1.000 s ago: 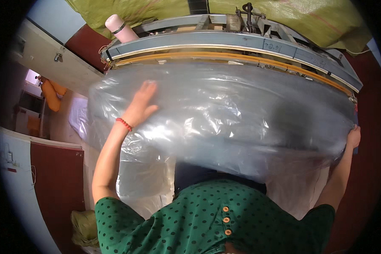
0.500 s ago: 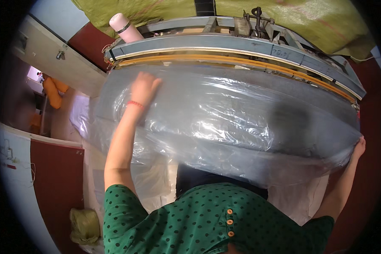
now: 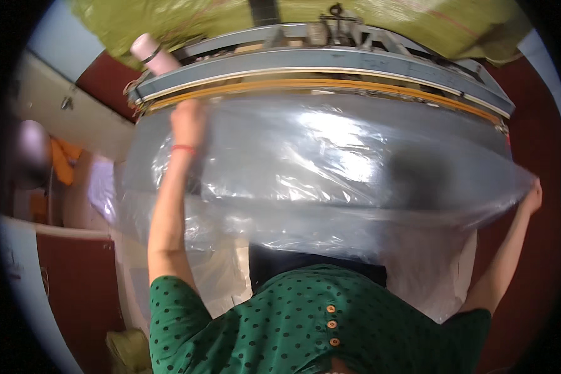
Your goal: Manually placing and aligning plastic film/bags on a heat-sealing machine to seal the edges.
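A large clear plastic sheet (image 3: 330, 168) lies spread over a grey machine table (image 3: 146, 149), reaching up to a long grey bar with an orange strip (image 3: 330, 84). My left hand (image 3: 189, 121) is stretched far forward on the sheet's far left part, just below the orange strip. It is blurred, so its grasp is unclear. A red band is on that wrist. My right hand (image 3: 533, 194) is out at the table's right end, closed on the sheet's edge and holding it taut. My green dotted top (image 3: 318, 318) fills the lower middle.
A pink cylinder (image 3: 148, 51) stands at the bar's left end. Yellow-green sacking (image 3: 417, 22) hangs behind the machine. An orange cloth (image 3: 61, 163) and a pale cabinet (image 3: 50, 106) are at the left. More plastic (image 3: 212, 280) hangs down the table's front over the dark red floor (image 3: 75, 274).
My left hand has slid forward across the sheet, from the middle of the table up to the orange strip. My right hand has stayed at the right edge, and the sheet lies flatter.
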Tool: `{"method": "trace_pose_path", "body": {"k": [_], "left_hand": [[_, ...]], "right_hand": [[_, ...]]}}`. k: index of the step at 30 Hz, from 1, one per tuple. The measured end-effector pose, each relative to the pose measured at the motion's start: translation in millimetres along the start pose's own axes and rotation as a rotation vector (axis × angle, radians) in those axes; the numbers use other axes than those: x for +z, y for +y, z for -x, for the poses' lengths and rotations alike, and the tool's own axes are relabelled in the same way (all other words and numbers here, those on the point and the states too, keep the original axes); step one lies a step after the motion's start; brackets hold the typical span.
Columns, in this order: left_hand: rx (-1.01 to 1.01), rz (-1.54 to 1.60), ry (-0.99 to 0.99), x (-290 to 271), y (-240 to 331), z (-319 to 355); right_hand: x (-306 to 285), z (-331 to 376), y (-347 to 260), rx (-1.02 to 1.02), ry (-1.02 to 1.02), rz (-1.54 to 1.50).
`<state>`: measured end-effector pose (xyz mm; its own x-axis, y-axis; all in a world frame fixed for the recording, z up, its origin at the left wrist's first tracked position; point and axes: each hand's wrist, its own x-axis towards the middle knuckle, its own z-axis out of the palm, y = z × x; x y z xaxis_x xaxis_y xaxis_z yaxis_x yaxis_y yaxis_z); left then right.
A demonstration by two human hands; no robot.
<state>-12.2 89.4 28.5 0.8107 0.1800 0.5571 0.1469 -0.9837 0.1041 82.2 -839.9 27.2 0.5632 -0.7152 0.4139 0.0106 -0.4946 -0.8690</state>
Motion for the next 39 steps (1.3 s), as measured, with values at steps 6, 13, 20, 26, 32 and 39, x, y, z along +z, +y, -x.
{"method": "trace_pose_path", "body": {"k": [6,13,20,26,32,39], "left_hand": [[-0.557,0.742,0.354,17.2,-56.6,-12.8],[-0.639,0.802,0.379,71.8,-156.4,-8.2],[-0.540,0.905,0.449,81.5,-169.7,-10.7],[-0.742,0.995,0.335,57.1,-139.8,-22.2],[-0.749,1.163,0.371,56.1,-136.9,-19.5],[-0.433,1.154,0.265,-55.0,-59.4,13.0]], "right_hand": [[125.6,39.2,-50.5,-0.511,0.153,0.680],[239.5,73.8,-39.7,-0.205,-0.141,-0.115],[255.7,67.3,-29.7,-0.381,0.200,0.121],[231.2,68.2,-61.6,0.032,0.007,-0.230],[236.6,74.8,-66.7,-0.199,0.296,0.040],[275.6,283.5,-274.4,-0.977,-0.284,-0.239]]}}
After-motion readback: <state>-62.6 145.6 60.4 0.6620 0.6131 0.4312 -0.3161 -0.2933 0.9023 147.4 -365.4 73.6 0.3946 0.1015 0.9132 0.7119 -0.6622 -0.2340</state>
